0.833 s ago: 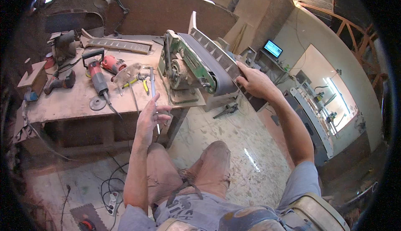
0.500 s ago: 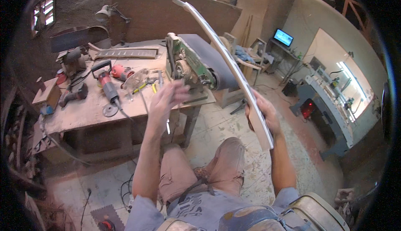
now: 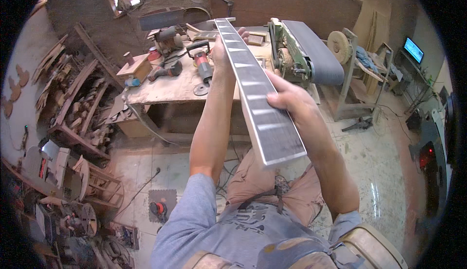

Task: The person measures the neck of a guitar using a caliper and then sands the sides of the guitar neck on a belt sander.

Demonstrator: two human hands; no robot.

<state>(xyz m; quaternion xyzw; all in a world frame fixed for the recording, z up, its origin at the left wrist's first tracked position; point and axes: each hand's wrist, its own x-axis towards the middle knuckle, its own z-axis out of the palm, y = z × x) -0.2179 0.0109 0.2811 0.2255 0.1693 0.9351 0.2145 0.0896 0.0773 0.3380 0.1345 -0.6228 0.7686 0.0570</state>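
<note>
A guitar neck [image 3: 250, 79] is held up in front of me, its dark fingerboard turned upward. White binding runs along its edges and pale pointed inlays cross the board. The wide butt end is nearest to me, and the narrow end points away over the workbench. Toward that far end, my left hand [image 3: 220, 55] is closed around the neck from beneath, with fingertips showing past the right edge. My right hand [image 3: 297, 104] grips the wider part from the right side, its thumb lying on the fingerboard. The neck hides part of both hands' fingers.
Behind the neck stands a dusty workbench [image 3: 155, 88] bearing a red angle grinder [image 3: 202, 64], a cordless tool [image 3: 164, 70] and another neck. A green belt sander [image 3: 311, 55] is at its right end. Wood scraps [image 3: 80, 103] pile at left; a sander [image 3: 158, 208] lies on the floor mat.
The neck has turned from edge-on to fingerboard-up and swung left. My left hand, free before, has taken hold of its far part. The view has shifted left.
</note>
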